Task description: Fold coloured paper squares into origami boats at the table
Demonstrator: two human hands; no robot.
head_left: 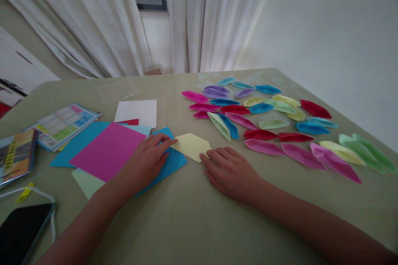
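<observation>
A pale yellow folded paper (191, 145), with angled corners, lies flat on the table between my hands. With fingers stretched out, my left hand (152, 151) lies over a blue sheet (174, 160); one fingertip touches the yellow paper's left corner. My right hand (228, 169) lies low on the table with its fingers extended, fingertips against the yellow paper's lower right edge. Both hands are open, neither wrapped round anything. Beneath my left hand and forearm is a magenta sheet (108, 149), partly covered.
Several folded paper pieces, such as a red one (315, 109) and a pink one (336, 161), spread over the table's right side. At left are a printed booklet (66, 126), a book (15, 155), a phone (23, 232) and a white cable (52, 219). A white card (137, 112) lies behind.
</observation>
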